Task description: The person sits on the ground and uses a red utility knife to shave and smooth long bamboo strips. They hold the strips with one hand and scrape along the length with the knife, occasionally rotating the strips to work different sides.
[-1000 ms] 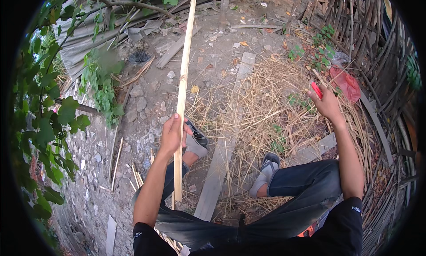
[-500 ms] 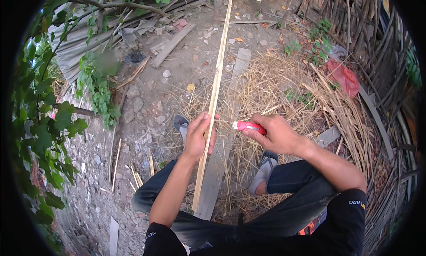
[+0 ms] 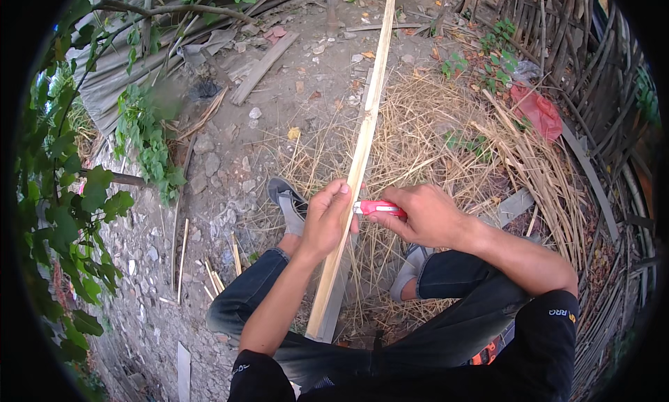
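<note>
A long, pale strip of split bamboo or wood point(image 3: 364, 140) runs from near my lap to the top of the view, tilted to the right at its far end. My left hand point(image 3: 327, 217) is closed round it below its middle, thumb on the near face. In my right hand point(image 3: 428, 215) is a red utility knife point(image 3: 380, 207), gripped with its tip pointing left. That tip is at the strip's right edge, beside my left fingers; whether it touches the strip or has a blade out I cannot tell.
Straw and shavings point(image 3: 432, 123) cover the ground ahead, beside a bundle of thin strips point(image 3: 550, 179). A grey plank point(image 3: 338, 290) lies under the long strip. At right are a red plastic bag point(image 3: 535, 110) and a stick fence point(image 3: 592, 74); leafy vines point(image 3: 73, 214) hang at left.
The strip has turned to show a broader face, and its far end has shifted right. My right hand has brought the knife left, up to the strip. My left hand has moved slightly right.
</note>
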A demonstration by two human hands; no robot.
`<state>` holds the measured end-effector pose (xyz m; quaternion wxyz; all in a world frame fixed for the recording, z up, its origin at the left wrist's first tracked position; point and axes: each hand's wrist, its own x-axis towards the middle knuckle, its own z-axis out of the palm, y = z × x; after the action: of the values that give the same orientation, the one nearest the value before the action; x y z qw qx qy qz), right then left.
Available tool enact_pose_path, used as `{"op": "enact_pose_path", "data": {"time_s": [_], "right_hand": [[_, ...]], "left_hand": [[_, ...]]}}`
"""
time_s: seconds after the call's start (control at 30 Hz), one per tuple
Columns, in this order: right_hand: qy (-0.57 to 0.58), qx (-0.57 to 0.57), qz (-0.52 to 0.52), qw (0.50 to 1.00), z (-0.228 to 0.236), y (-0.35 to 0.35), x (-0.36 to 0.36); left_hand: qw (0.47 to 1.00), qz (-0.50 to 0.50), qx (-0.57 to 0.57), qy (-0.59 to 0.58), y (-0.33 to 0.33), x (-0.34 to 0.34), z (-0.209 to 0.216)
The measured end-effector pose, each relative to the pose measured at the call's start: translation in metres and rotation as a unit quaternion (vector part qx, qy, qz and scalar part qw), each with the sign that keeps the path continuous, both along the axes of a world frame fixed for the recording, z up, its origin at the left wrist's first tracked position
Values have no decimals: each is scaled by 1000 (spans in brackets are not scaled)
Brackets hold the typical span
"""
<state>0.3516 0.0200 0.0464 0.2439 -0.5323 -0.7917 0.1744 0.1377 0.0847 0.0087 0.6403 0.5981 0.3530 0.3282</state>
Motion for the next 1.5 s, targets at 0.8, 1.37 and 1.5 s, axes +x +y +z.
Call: {"op": "enact_pose_path", "data": {"time_s": [0.8, 1.37, 1.5], "right_hand": [[6, 43, -133, 990, -3, 27, 34], [215, 5, -313, 925, 1, 39, 127], [272, -20, -227, 935, 18, 40, 85]], "left_hand": [[988, -16, 133, 82, -23, -26, -23], [960, -47, 172, 217, -67, -71, -4], [951, -18, 206, 228, -59, -72, -5]]}}
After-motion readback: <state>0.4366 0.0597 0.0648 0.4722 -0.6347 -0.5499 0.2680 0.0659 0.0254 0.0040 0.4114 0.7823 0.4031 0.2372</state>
